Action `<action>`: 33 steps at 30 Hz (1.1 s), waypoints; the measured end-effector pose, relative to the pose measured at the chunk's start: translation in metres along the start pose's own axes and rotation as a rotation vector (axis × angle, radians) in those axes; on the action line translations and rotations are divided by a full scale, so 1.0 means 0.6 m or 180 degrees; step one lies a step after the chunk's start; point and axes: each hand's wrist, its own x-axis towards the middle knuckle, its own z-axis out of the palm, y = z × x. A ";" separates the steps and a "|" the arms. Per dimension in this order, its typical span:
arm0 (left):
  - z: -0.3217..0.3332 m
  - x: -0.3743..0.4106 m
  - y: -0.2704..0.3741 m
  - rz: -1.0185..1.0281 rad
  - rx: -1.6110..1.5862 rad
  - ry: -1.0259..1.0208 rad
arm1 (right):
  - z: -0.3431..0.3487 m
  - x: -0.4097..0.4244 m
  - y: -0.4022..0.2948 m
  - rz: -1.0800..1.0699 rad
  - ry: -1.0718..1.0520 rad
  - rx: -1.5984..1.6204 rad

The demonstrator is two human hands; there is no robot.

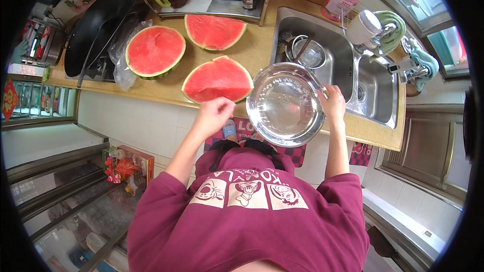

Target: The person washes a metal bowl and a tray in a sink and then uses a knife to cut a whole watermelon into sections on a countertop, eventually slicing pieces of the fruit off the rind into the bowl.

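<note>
My right hand [332,104] grips the rim of a shiny round metal basin [285,105], tilted over the counter's front edge. Water drops show on its inner surface. A slim metal utensil with a yellowish handle [326,93] is in the same hand, along the rim; its kind is unclear. My left hand [217,115] has its fingers curled in, with nothing visible in them, just in front of a cut watermelon quarter [219,79]. Behind that lies another quarter [215,32]. A watermelon half [155,51] rests at the left, red face up.
To the right is a double steel sink [336,60] holding metal bowls [312,53]. A black wok [96,34] and a clear plastic bag [124,70] are at the left. Behind the melon stands a bottle rack [208,7]. A pink pump bottle [342,2] stands behind the sink.
</note>
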 end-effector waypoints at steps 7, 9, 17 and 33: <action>0.106 0.026 -0.041 -0.0965 0.0413 -0.0547 | 0.005 -0.034 0.048 0.0626 -0.0214 -0.0075; 0.128 0.028 -0.052 -0.0802 0.0327 -0.0556 | 0.007 -0.040 0.066 0.0662 -0.0194 -0.0087; 0.230 0.009 -0.017 -0.0858 -0.0045 -0.1232 | -0.050 -0.060 0.161 0.0610 -0.0124 -0.0299; -0.077 0.037 -0.005 0.1206 0.1572 0.2057 | -0.018 -0.046 -0.124 -0.0065 -0.0500 0.1162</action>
